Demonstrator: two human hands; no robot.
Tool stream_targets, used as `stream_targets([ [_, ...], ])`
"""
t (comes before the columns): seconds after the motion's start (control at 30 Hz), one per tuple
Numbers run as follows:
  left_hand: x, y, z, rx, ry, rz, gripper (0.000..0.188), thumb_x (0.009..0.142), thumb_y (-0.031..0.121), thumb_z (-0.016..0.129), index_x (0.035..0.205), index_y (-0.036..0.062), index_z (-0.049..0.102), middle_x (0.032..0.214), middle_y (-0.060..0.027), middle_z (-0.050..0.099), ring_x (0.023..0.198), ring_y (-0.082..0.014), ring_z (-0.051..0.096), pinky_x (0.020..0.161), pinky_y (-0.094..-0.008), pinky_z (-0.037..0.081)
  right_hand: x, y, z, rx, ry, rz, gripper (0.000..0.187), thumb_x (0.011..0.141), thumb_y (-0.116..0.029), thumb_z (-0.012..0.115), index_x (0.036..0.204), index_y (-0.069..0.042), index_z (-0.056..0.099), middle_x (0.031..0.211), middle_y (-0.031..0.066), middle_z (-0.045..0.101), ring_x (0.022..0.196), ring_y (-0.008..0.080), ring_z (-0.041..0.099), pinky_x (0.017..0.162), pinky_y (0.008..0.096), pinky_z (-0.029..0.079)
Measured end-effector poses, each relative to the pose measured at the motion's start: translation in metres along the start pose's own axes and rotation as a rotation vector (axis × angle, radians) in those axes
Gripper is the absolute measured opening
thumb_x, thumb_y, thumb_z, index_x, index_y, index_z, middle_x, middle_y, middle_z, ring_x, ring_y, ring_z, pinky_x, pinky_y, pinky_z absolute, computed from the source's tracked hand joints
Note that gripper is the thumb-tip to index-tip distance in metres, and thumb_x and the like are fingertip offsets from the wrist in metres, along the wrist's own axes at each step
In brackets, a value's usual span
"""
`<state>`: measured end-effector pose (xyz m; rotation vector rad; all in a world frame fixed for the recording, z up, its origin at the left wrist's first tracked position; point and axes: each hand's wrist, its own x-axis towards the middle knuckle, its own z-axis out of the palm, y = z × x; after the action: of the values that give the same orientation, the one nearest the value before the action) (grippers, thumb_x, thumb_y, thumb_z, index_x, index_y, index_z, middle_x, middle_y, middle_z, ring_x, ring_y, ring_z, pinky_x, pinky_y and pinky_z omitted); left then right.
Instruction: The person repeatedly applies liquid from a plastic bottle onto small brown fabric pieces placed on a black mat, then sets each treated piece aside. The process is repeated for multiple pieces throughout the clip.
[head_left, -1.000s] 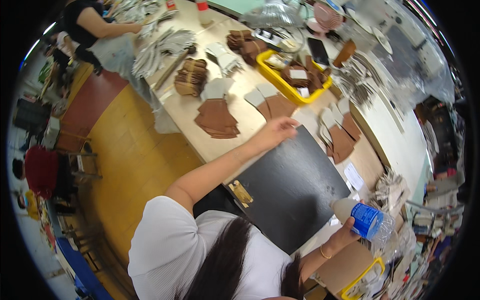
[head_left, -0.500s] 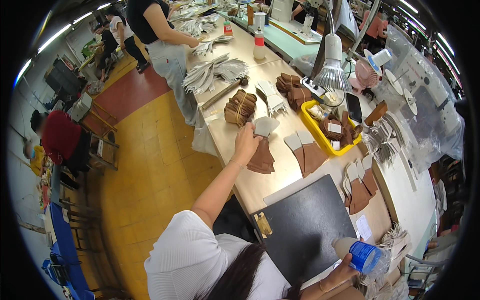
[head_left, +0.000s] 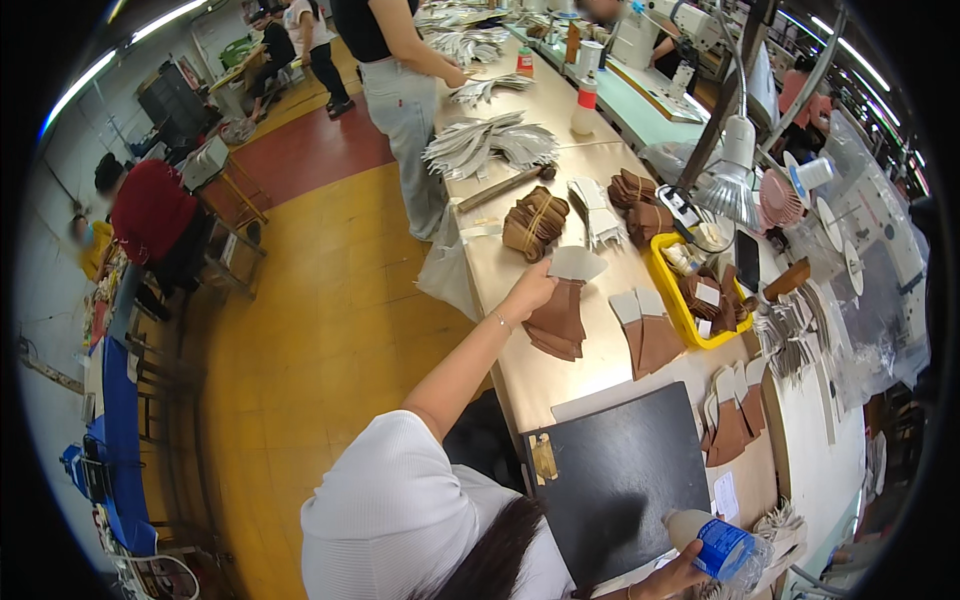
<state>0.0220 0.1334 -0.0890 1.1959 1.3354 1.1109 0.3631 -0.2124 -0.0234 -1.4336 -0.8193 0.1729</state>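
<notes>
My left hand (head_left: 530, 288) reaches over the bench, its fingers closed at the pale grey end of a stack of flat brown pieces (head_left: 556, 325). In my right hand (head_left: 680, 572), at the lower right, is a clear plastic bottle (head_left: 728, 548) with a blue label, tilted on its side. A black board (head_left: 620, 470) lies between my hands. Just beyond my left hand sits a banded brown bundle (head_left: 535, 222). To the right are a second fan of brown pieces with pale ends (head_left: 650, 340) and a third (head_left: 735, 410).
A yellow tray (head_left: 690, 325) holds brown bundles and small items. A lamp (head_left: 730, 185) hangs over the bench beside a phone (head_left: 747, 260). Farther off lie pale strips (head_left: 490, 145), a bar (head_left: 505, 188) and a red-banded bottle (head_left: 584, 108). A co-worker (head_left: 400, 110) stands at the bench's left edge.
The view has shifted, so the bench sits farther right and lower. My left hand stays at the brown stack, whose pale end now points more to the right. My right hand keeps the bottle.
</notes>
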Motion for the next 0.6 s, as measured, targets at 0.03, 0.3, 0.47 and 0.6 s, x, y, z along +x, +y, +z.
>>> stream_targets([
  [0.03,-0.001,0.001,-0.001,-0.118,-0.047,-0.053,0.03,0.091,-0.001,0.05,0.121,-0.0036,0.053,0.109,-0.0112,0.063,0.097,-0.0167,0.059,0.087,-0.0281,0.046,0.001,0.001,0.0,-0.007,-0.012,0.001,0.065,0.086,-0.028,0.069,0.131,0.007,0.04,0.127,0.0216,0.054,0.117,0.0299,0.052,0.103,0.0424,0.039],
  [0.3,-0.029,0.043,0.017,-0.228,-0.248,-0.111,0.033,0.089,0.004,0.058,0.121,-0.0023,0.054,0.104,-0.0067,0.064,0.093,-0.0125,0.059,0.084,-0.0253,0.048,0.004,0.007,0.007,-0.02,-0.068,0.016,0.065,0.085,-0.028,0.07,0.131,0.007,0.04,0.127,0.0214,0.054,0.116,0.0295,0.053,0.102,0.042,0.04],
  [0.47,-0.078,0.044,0.098,-0.062,-0.67,-0.042,0.028,0.083,0.017,0.071,0.107,0.0056,0.065,0.081,-0.0006,0.064,0.072,-0.0051,0.055,0.063,-0.0229,0.045,0.003,0.006,0.006,-0.036,-0.054,0.019,0.065,0.084,-0.029,0.07,0.131,0.007,0.041,0.127,0.0212,0.054,0.115,0.0292,0.053,0.102,0.0418,0.04],
  [0.6,-0.151,0.005,0.167,0.017,-1.024,-0.037,0.032,0.076,0.019,0.074,0.103,0.0056,0.066,0.091,-0.0064,0.066,0.087,-0.0144,0.059,0.075,-0.0309,0.048,0.007,0.004,0.002,-0.048,-0.049,0.021,0.066,0.084,-0.029,0.071,0.131,0.007,0.041,0.127,0.0211,0.054,0.115,0.029,0.053,0.101,0.0416,0.041],
])
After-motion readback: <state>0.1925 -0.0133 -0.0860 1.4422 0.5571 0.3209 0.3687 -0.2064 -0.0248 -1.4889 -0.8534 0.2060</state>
